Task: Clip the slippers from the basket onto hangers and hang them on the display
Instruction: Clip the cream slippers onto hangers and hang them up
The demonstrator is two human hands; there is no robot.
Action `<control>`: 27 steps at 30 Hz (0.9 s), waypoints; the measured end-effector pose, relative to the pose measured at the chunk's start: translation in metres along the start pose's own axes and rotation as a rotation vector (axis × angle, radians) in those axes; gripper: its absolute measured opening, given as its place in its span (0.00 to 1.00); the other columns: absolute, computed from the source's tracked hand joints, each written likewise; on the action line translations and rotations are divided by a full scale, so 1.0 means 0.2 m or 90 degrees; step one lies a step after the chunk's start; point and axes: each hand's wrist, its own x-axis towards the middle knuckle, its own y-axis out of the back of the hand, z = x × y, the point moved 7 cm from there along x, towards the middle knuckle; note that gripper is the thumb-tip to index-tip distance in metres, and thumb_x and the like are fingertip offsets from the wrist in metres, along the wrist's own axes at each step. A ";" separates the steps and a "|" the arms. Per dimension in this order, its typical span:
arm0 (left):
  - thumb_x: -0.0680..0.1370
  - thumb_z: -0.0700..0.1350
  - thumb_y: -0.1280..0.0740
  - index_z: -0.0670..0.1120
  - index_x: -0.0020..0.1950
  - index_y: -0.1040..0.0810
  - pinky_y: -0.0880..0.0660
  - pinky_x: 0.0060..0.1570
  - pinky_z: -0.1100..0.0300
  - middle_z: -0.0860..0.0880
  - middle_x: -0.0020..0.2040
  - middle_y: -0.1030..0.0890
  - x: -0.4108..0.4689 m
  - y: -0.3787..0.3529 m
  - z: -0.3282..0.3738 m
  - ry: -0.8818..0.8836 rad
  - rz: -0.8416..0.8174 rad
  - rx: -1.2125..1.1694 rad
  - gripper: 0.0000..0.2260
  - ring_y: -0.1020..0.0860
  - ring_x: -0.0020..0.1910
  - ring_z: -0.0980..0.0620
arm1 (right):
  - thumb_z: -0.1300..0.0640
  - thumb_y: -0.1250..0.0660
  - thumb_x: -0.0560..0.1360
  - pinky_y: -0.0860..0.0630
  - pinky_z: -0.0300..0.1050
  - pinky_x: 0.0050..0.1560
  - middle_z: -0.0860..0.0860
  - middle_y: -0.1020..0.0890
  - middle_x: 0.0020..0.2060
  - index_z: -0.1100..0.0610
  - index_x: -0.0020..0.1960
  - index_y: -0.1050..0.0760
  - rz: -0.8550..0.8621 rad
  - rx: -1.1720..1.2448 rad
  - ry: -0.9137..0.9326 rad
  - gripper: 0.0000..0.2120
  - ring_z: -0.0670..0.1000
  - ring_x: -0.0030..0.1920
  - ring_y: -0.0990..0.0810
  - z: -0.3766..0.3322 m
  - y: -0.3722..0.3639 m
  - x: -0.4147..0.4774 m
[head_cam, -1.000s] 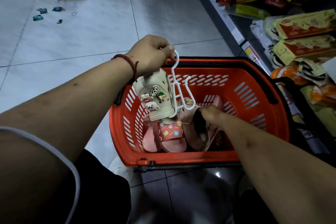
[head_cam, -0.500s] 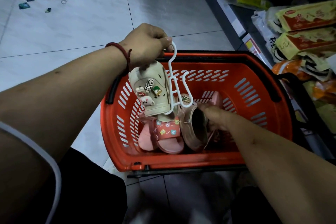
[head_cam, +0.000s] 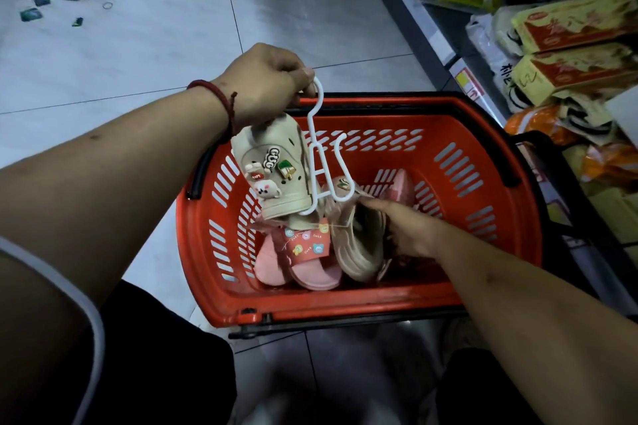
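Beige clog newly in right hand, hanger in left hand

Pale grey tiled floor, glossy in dim light; green scraps scattered far left; stocked shelf along the right.

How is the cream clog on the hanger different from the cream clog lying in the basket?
The hanging clog dangles toe down from the white hanger in the left hand; the basket clog lies on its side beside pink slippers, gripped by the right hand. The hanging clog shows its charm-covered top; the basket clog shows its ridged side. Both are cream.
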 end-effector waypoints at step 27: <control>0.83 0.49 0.37 0.49 0.39 0.19 0.30 0.34 0.67 0.58 0.29 0.21 -0.44 0.01 0.24 -0.069 0.004 0.023 0.14 0.27 0.29 0.62 | 0.42 0.35 0.64 0.20 0.56 0.57 0.56 0.18 0.55 0.47 0.66 0.27 0.400 -0.163 0.450 0.31 0.57 0.53 0.18 -0.30 -0.02 -0.70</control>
